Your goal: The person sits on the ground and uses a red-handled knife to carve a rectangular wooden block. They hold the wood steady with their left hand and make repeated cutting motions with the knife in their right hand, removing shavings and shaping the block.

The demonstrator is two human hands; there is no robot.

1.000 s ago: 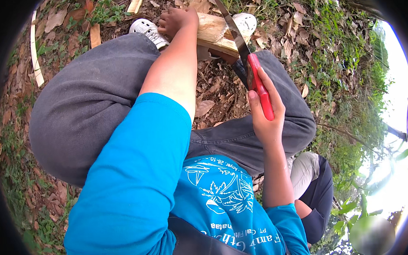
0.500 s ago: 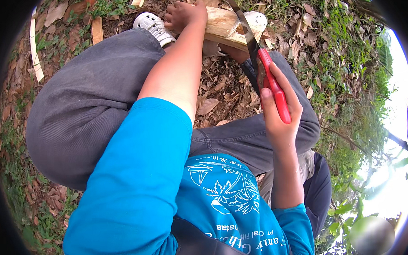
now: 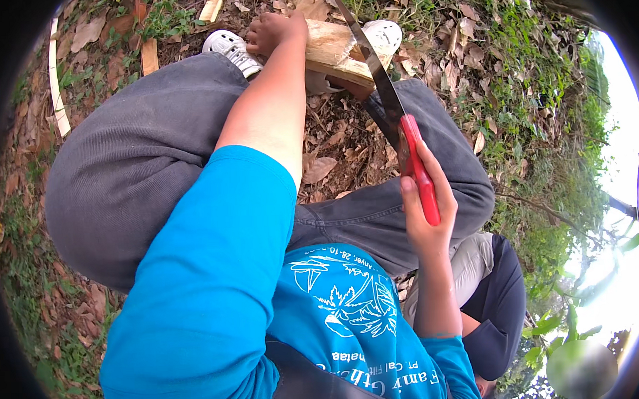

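Observation:
My right hand (image 3: 431, 213) grips the red handle of a handsaw (image 3: 420, 173). Its long dark blade slants up and to the left, lying against a pale split piece of wood (image 3: 330, 43) near the wood's right end. A rough, pale notch shows in the wood just left of the blade. At the other end of the wood, my left hand (image 3: 277, 33) is closed over it, its fingers partly hidden. The wood lies across by my feet, between two white clogs (image 3: 231, 50).
Dry leaves (image 3: 318, 168) and grass cover the ground. Pale wood strips (image 3: 150, 56) lie at the upper left. My bent legs in grey trousers (image 3: 135, 157) frame the work. Close on the right sits another person in a dark top (image 3: 503, 306). Bushes stand beyond.
My right hand has drawn the handsaw back toward my body, so the handle sits lower. My left hand still holds the wood; the view has shifted slightly.

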